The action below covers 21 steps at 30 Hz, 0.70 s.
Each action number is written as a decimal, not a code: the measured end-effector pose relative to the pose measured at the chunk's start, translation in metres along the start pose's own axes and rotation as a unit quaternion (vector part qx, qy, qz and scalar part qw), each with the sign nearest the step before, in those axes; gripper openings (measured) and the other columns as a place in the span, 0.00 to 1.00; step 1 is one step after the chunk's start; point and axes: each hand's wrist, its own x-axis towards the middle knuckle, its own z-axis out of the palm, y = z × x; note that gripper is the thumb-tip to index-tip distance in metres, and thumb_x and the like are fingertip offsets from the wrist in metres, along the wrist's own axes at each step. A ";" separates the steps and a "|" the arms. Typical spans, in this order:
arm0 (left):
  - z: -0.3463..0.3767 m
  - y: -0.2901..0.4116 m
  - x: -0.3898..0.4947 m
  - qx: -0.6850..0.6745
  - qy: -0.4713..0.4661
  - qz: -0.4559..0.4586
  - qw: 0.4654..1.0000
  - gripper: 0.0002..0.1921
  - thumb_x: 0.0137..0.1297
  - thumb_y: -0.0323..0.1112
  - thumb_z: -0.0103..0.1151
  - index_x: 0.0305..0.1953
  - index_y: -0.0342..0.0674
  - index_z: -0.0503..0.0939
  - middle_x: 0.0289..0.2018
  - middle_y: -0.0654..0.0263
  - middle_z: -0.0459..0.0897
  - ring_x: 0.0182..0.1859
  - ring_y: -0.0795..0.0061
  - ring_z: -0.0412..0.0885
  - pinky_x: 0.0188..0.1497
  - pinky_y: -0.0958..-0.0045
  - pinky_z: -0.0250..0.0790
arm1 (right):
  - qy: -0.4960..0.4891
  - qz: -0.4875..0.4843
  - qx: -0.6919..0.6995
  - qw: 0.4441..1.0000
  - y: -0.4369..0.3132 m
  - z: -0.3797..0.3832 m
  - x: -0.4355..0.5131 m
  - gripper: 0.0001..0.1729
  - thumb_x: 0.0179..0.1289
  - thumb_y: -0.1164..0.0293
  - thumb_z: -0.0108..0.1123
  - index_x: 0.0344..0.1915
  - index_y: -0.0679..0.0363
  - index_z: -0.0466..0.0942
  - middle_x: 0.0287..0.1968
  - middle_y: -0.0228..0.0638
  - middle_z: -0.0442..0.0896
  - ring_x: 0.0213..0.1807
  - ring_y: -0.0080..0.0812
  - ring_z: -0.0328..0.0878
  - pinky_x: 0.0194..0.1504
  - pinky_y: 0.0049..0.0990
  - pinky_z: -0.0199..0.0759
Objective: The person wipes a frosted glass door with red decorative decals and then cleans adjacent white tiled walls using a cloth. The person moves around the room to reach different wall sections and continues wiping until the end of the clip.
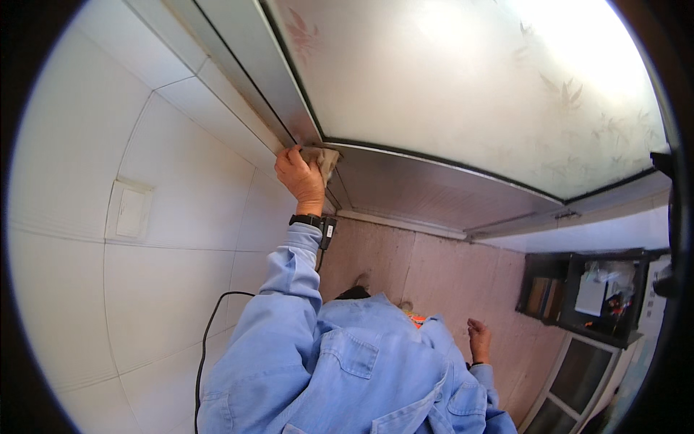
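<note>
My left hand [301,176] is raised and closed around a beige cloth [325,161], pressing it against the metal frame by the lower left corner of a frosted glass door panel [461,97]. A black band with a small black device [327,232] and a cable is on that wrist. Low on the right, my right hand [479,337] hangs beside my body with its fingers loosely curled; whether anything is in it cannot be made out.
White wall tiles [179,157] with a switch plate [130,211] are on the left. A black shelf unit [574,295] holding assorted things stands at the right, near a white-framed panel [580,374]. Below the door is a pinkish floor [412,266]. A black cable [204,347] loops beside my left arm.
</note>
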 end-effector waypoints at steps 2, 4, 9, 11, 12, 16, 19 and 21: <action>-0.003 0.000 -0.005 -0.035 -0.083 0.027 0.996 0.17 0.59 0.32 0.65 0.49 0.39 0.76 0.43 0.52 0.78 0.48 0.50 0.76 0.49 0.59 0.70 | 0.004 0.034 -0.014 0.999 0.013 0.001 -0.009 0.17 0.61 0.81 0.56 0.50 0.68 0.82 0.49 0.47 0.86 0.52 0.37 0.83 0.56 0.30 0.74; -0.003 0.004 -0.011 -0.078 -0.172 0.042 0.981 0.16 0.62 0.36 0.64 0.49 0.39 0.77 0.41 0.51 0.79 0.45 0.50 0.77 0.46 0.59 0.71 | -0.002 0.049 -0.023 0.999 0.026 0.004 -0.017 0.17 0.60 0.81 0.56 0.49 0.68 0.82 0.48 0.47 0.86 0.51 0.37 0.84 0.55 0.30 0.75; 0.005 0.019 -0.015 0.048 -0.200 0.043 0.978 0.17 0.65 0.43 0.61 0.42 0.32 0.75 0.38 0.49 0.81 0.42 0.48 0.81 0.42 0.56 0.75 | -0.024 0.072 0.001 0.997 0.043 0.016 -0.019 0.16 0.60 0.80 0.58 0.49 0.68 0.82 0.46 0.47 0.87 0.48 0.37 0.85 0.53 0.30 0.76; 0.009 0.023 -0.013 0.086 -0.230 0.003 0.969 0.20 0.65 0.46 0.60 0.41 0.31 0.74 0.38 0.49 0.81 0.41 0.48 0.82 0.42 0.56 0.76 | -0.025 0.036 0.008 0.999 0.043 0.019 -0.015 0.16 0.59 0.80 0.58 0.49 0.68 0.82 0.46 0.47 0.87 0.48 0.37 0.85 0.53 0.29 0.77; 0.010 0.023 -0.011 0.095 -0.256 -0.023 0.962 0.21 0.65 0.47 0.59 0.41 0.30 0.75 0.39 0.48 0.82 0.42 0.47 0.82 0.42 0.55 0.76 | -0.025 0.054 0.008 0.998 0.042 0.020 -0.013 0.17 0.59 0.80 0.58 0.49 0.68 0.82 0.46 0.47 0.87 0.48 0.36 0.85 0.53 0.29 0.77; 0.016 0.019 -0.003 0.085 -0.338 -0.069 0.935 0.24 0.66 0.50 0.54 0.42 0.27 0.77 0.42 0.42 0.83 0.43 0.43 0.83 0.45 0.51 0.76 | -0.034 0.024 -0.005 0.999 0.038 0.026 -0.007 0.16 0.59 0.81 0.59 0.49 0.68 0.83 0.46 0.46 0.87 0.48 0.35 0.85 0.53 0.29 0.77; 0.019 0.013 0.006 0.063 -0.388 -0.079 0.916 0.25 0.65 0.49 0.52 0.42 0.26 0.78 0.41 0.39 0.84 0.44 0.41 0.83 0.46 0.49 0.76 | -0.050 0.041 0.014 0.998 0.038 0.031 -0.008 0.16 0.60 0.81 0.59 0.49 0.66 0.83 0.45 0.46 0.87 0.48 0.35 0.85 0.52 0.29 0.77; 0.020 0.011 0.006 0.052 -0.395 -0.079 0.914 0.24 0.65 0.48 0.52 0.41 0.26 0.79 0.39 0.39 0.84 0.43 0.40 0.83 0.47 0.48 0.75 | -0.060 0.062 -0.003 0.996 0.039 0.034 -0.010 0.16 0.60 0.81 0.60 0.49 0.66 0.83 0.45 0.46 0.87 0.48 0.35 0.85 0.52 0.29 0.77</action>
